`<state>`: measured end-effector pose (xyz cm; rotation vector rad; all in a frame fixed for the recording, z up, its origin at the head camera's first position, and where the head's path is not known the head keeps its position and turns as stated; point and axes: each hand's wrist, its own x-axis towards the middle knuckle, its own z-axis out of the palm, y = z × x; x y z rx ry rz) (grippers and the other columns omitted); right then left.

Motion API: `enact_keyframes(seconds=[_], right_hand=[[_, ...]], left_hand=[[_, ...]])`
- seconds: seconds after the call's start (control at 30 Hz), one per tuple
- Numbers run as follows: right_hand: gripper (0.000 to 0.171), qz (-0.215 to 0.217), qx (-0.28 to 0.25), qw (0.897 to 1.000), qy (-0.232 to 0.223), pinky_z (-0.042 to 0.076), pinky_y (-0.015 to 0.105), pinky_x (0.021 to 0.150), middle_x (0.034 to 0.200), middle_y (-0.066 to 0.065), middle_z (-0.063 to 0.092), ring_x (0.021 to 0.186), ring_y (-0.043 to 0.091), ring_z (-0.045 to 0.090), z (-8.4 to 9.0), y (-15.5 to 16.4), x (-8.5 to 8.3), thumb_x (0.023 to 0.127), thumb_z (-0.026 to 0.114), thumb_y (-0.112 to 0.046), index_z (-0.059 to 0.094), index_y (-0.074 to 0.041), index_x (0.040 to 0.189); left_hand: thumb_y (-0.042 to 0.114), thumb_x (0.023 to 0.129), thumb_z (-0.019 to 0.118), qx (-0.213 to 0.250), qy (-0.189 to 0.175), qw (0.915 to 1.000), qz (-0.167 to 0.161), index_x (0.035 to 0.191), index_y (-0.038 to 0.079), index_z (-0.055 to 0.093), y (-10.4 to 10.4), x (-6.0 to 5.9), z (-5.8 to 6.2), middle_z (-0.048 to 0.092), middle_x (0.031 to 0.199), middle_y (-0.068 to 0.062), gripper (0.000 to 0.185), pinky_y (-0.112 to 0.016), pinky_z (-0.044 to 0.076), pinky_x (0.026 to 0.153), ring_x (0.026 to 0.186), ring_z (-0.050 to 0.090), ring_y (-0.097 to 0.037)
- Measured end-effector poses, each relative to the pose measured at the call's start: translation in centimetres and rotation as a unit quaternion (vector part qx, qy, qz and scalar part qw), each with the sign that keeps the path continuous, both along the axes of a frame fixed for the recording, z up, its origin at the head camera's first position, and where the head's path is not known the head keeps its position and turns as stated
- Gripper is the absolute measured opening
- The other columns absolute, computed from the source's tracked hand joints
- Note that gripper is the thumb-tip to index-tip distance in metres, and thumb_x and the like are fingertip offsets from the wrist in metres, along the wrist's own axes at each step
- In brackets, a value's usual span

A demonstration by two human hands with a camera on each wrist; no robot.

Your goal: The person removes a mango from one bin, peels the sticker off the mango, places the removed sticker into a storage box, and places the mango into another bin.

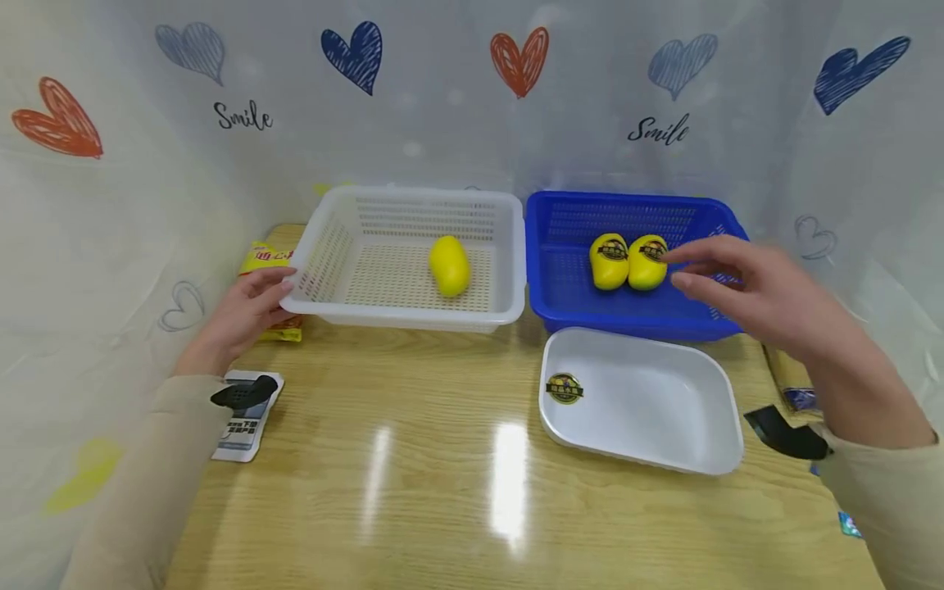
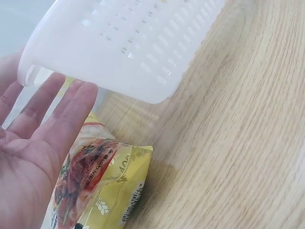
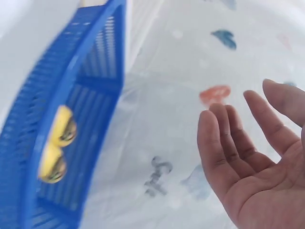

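Observation:
A white plastic basket [image 1: 342, 309] with slotted walls holds one yellow mango [image 1: 450, 266]. At its left end my left hand [image 1: 247, 315] grips the rim, thumb above and fingers [image 2: 78, 102] under the lip. To its right, a blue basket [image 1: 634, 324] contains two yellow mangoes, a left one [image 1: 609, 274] and a right one [image 1: 646, 274], each with a dark sticker. My right hand [image 1: 760, 287] is raised over the blue basket's right side, fingers apart from the thumb and nothing between them. In the right wrist view, the right palm [image 3: 271, 191] faces the camera, bare.
A white tray [image 1: 656, 410] with a dark round sticker stands before the blue basket. Left of the white basket lies a yellow food packet [image 2: 114, 186]; a white pouch [image 1: 247, 418] is nearer. Another packet [image 1: 789, 377] lies behind the right forearm. A heart-print curtain [image 1: 442, 123] hangs behind.

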<state>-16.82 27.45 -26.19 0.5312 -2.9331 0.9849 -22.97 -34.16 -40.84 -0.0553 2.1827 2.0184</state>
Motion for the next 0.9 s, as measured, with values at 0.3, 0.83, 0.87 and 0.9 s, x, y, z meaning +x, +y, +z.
enact_keyframes(seconds=[0.3, 0.83, 0.87, 0.9], right_hand=[[0.033, -0.11, -0.072, 0.991, -0.011, 0.041, 0.004, 0.074, 0.113, -0.018, 0.055, 0.087, -0.007, 0.058, -5.8, 7.8, 2.9, 0.101, 0.055, -0.024, 0.058, -0.01, 0.132], [0.056, -0.249, -0.074, 0.963, -0.074, 0.04, 0.032, 0.083, 0.112, -0.023, 0.047, 0.092, -0.008, 0.044, -11.6, 15.9, -1.1, 0.098, 0.049, -0.049, 0.046, -0.019, 0.146], [0.057, -0.239, -0.077, 0.964, -0.084, 0.041, 0.03, 0.084, 0.111, -0.025, 0.047, 0.092, -0.009, 0.045, -11.8, 16.3, -1.3, 0.098, 0.049, -0.049, 0.045, -0.02, 0.146], [0.057, -0.229, -0.077, 0.966, -0.095, 0.042, 0.028, 0.083, 0.111, -0.026, 0.046, 0.092, -0.01, 0.046, -12.0, 16.7, -1.5, 0.098, 0.049, -0.05, 0.044, -0.021, 0.147]], left_hand=[[0.033, 0.096, 0.059, -0.012, -0.008, 0.9999, 0.005, 0.144, 0.013, 0.043, -0.1, 0.3, 0.1, 0.039, 0.137, 0.001, 0.055, -0.02, 0.053, 0.083, 0.114, 0.048, -0.016], [0.031, 0.096, 0.06, -0.004, -0.004, 1.0, 0.003, 0.142, 0.015, 0.046, 0.0, 0.1, -0.1, 0.041, 0.135, 0.001, 0.051, -0.021, 0.053, 0.083, 0.11, 0.052, -0.013], [0.031, 0.096, 0.06, -0.005, -0.005, 1.0, 0.004, 0.142, 0.015, 0.045, 0.0, 0.1, -0.1, 0.041, 0.135, 0.001, 0.051, -0.021, 0.053, 0.083, 0.11, 0.052, -0.013], [0.032, 0.096, 0.06, -0.008, -0.004, 1.0, 0.003, 0.143, 0.014, 0.045, 0.0, 0.1, -0.1, 0.041, 0.136, 0.001, 0.052, -0.021, 0.053, 0.083, 0.111, 0.052, -0.013]])
